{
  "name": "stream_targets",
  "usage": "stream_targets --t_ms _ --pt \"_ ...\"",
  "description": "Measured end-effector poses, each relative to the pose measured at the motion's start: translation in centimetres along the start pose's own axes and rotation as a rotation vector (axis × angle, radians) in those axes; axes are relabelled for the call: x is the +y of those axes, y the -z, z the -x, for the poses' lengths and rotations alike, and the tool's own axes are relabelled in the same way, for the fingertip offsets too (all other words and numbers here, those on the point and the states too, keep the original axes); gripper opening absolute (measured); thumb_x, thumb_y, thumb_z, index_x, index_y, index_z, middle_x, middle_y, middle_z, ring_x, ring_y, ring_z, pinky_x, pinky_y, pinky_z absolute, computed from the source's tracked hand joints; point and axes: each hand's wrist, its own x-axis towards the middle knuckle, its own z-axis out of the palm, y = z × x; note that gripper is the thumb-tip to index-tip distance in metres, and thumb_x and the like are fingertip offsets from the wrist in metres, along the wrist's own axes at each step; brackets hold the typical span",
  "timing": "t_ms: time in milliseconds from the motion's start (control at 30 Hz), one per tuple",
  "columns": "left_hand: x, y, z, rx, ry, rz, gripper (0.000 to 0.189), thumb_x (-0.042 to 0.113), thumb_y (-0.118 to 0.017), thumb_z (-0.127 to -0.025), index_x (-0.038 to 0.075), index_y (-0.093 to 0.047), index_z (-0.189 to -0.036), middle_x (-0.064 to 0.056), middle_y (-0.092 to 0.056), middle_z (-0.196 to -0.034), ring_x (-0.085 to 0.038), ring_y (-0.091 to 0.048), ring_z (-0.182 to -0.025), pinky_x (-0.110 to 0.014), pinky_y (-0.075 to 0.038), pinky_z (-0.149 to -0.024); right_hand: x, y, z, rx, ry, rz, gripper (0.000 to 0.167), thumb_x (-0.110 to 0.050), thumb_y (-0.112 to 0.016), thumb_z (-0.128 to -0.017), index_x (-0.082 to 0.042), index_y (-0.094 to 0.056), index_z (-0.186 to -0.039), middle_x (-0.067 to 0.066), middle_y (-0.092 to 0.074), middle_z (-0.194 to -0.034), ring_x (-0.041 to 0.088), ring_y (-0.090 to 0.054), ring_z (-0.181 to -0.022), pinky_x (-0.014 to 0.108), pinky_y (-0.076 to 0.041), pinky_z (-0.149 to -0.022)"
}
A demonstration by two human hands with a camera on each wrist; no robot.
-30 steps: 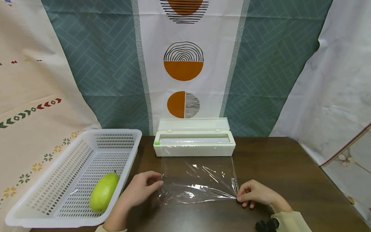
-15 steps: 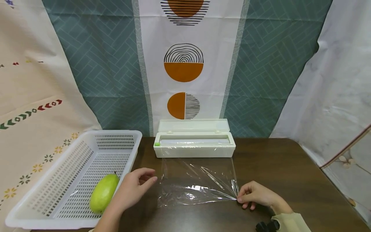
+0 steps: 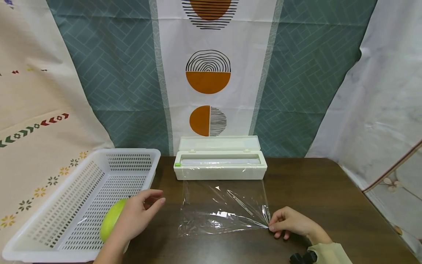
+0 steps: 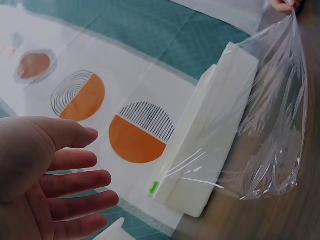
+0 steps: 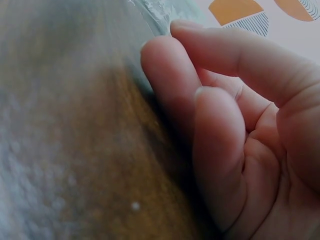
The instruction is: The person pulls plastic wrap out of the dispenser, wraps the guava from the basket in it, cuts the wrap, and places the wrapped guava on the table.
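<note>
A sheet of clear plastic wrap (image 3: 224,209) stretches forward from a white wrap dispenser box (image 3: 220,173) whose lid stands raised. My right hand (image 3: 291,223) pinches the sheet's near right corner between thumb and finger, and creases fan out from there. In the right wrist view the right hand's (image 5: 235,115) other fingers are curled. My left hand (image 3: 136,216) holds nothing and hovers by the basket's right rim, partly covering a green mango-like fruit (image 3: 111,220). The left wrist view shows the left hand's (image 4: 55,185) fingers loosely spread, apart from the wrap.
A white perforated plastic basket (image 3: 46,255) stands at the left with the fruit inside. The dark wooden table (image 3: 310,183) reaches back to a patterned cloth (image 3: 290,91). A green slider (image 3: 178,164) sits at the box's left end.
My left hand has left the wrap's left edge and moved left towards the basket, now covering part of the fruit. The right hand stays at its corner.
</note>
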Motion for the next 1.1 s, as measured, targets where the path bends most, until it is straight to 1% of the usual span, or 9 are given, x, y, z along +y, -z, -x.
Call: stream_targets --t_ms 167,367,567,633,700,800,867,900,1100 --pt "-0.1 0.6 0.1 0.023 -0.008 -0.049 0.024 0.022 -0.072 -0.083 0.011 -0.070 -0.105 0.003 -0.069 -0.093 -0.004 -0.060 -0.080 -0.023 -0.052 -0.071 0.0 0.0 0.0 -0.005 -0.005 -0.005 0.024 -0.011 -0.063 -0.089 0.012 -0.066 -0.092 -0.005 -0.070 -0.072 0.003 -0.065 -0.062 0.016 -0.049 -0.047" --pt "-0.4 1.2 0.4 0.032 0.019 -0.091 0.027 0.025 -0.071 -0.084 0.011 -0.070 -0.107 0.000 -0.070 -0.097 -0.015 -0.065 -0.086 -0.026 -0.054 -0.074 -0.2 0.0 0.0 -0.005 -0.007 -0.006 0.024 -0.011 -0.062 -0.089 0.012 -0.065 -0.093 -0.005 -0.070 -0.072 0.003 -0.065 -0.062 0.016 -0.049 -0.048" --pt "-0.6 1.9 0.7 0.040 0.064 -0.128 0.027 0.029 -0.070 -0.085 0.016 -0.069 -0.108 0.000 -0.070 -0.100 -0.016 -0.066 -0.084 -0.027 -0.054 -0.073 -0.2 0.0 0.1 -0.002 -0.010 -0.003 0.024 -0.011 -0.062 -0.089 0.012 -0.066 -0.093 -0.004 -0.070 -0.073 0.003 -0.065 -0.063 0.016 -0.049 -0.048" --pt "-0.8 2.0 0.7 0.051 0.049 -0.122 0.026 0.027 -0.071 -0.085 0.015 -0.069 -0.108 -0.002 -0.070 -0.101 -0.017 -0.066 -0.084 -0.025 -0.053 -0.072 -0.2 0.0 0.1 -0.002 -0.010 -0.003 0.023 -0.011 -0.062 -0.089 0.011 -0.066 -0.092 -0.004 -0.070 -0.073 0.003 -0.065 -0.063 0.016 -0.049 -0.048" --pt "-0.9 2.1 0.7 0.073 0.020 -0.108 0.024 0.023 -0.071 -0.084 0.014 -0.070 -0.106 -0.003 -0.070 -0.101 -0.013 -0.065 -0.084 -0.025 -0.053 -0.071 -0.2 0.0 0.1 -0.001 -0.007 -0.003 0.023 -0.011 -0.062 -0.089 0.011 -0.066 -0.092 -0.004 -0.070 -0.073 0.004 -0.065 -0.062 0.016 -0.049 -0.048" --pt "-1.3 2.2 0.8 0.105 -0.021 -0.104 0.023 0.019 -0.072 -0.083 0.011 -0.070 -0.104 -0.004 -0.071 -0.100 -0.003 -0.063 -0.083 -0.024 -0.053 -0.069 -0.2 0.0 0.1 -0.003 -0.002 -0.004 0.022 -0.011 -0.062 -0.089 0.011 -0.066 -0.092 -0.004 -0.070 -0.073 0.004 -0.065 -0.062 0.016 -0.049 -0.048" --pt "-1.4 2.3 0.9 0.120 -0.025 -0.112 0.022 0.019 -0.073 -0.083 0.011 -0.070 -0.103 -0.003 -0.071 -0.098 0.003 -0.060 -0.081 -0.024 -0.053 -0.068 -0.2 0.0 0.1 -0.003 0.002 -0.004 0.022 -0.011 -0.062 -0.089 0.011 -0.066 -0.092 -0.004 -0.070 -0.073 0.004 -0.065 -0.062 0.016 -0.049 -0.048" --pt "-1.5 2.4 1.0 0.122 -0.021 -0.115 0.022 0.019 -0.072 -0.083 0.010 -0.070 -0.103 -0.003 -0.071 -0.098 0.005 -0.059 -0.080 -0.024 -0.053 -0.068 -0.2 0.0 0.1 -0.004 0.003 -0.004 0.022 -0.011 -0.062 -0.089 0.011 -0.066 -0.092 -0.004 -0.070 -0.073 0.004 -0.065 -0.062 0.016 -0.049 -0.048" --pt "-2.1 2.7 1.3 0.135 -0.025 -0.122 0.024 0.018 -0.072 -0.083 0.009 -0.070 -0.105 -0.004 -0.071 -0.099 0.002 -0.060 -0.081 -0.025 -0.053 -0.069 -0.2 0.0 0.1 -0.006 0.003 -0.002 0.022 -0.011 -0.062 -0.090 0.010 -0.066 -0.092 -0.004 -0.070 -0.074 0.004 -0.065 -0.063 0.017 -0.049 -0.048"
